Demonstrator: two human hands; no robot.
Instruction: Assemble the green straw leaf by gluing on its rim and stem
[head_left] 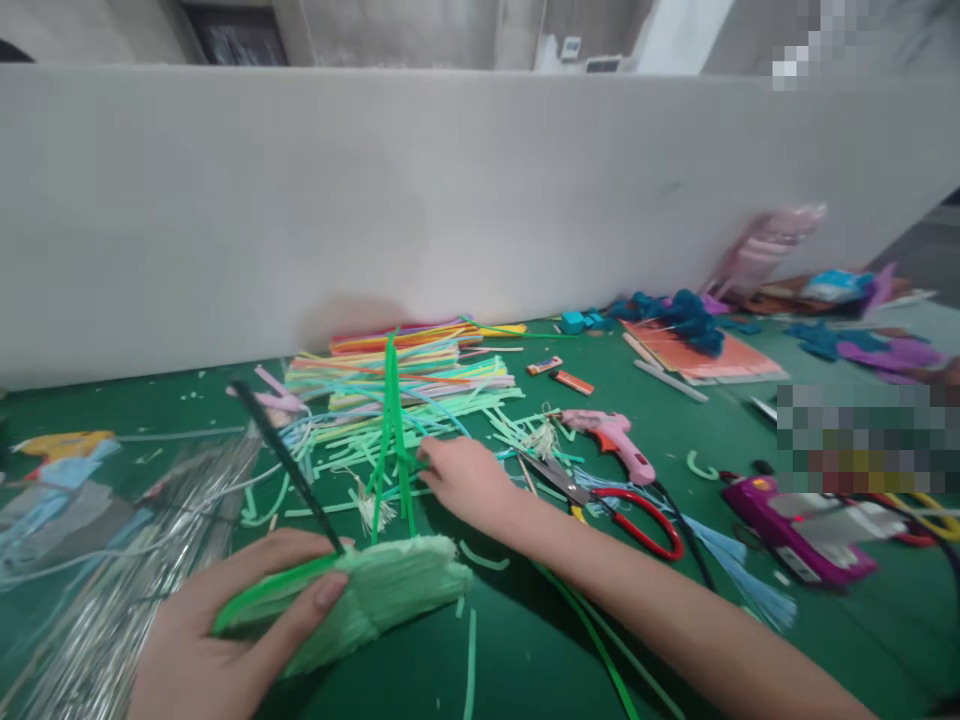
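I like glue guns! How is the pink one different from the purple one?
The pink glue gun is slimmer and lies near the middle of the green table, beside the red-handled scissors. The purple glue gun is bulkier and lies farther right. Both lie on their sides, untouched by either hand.

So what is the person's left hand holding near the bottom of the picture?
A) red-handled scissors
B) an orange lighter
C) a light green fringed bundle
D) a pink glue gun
C: the left hand grips the light green fringed bundle, while the pink glue gun and red-handled scissors lie untouched on the green table.
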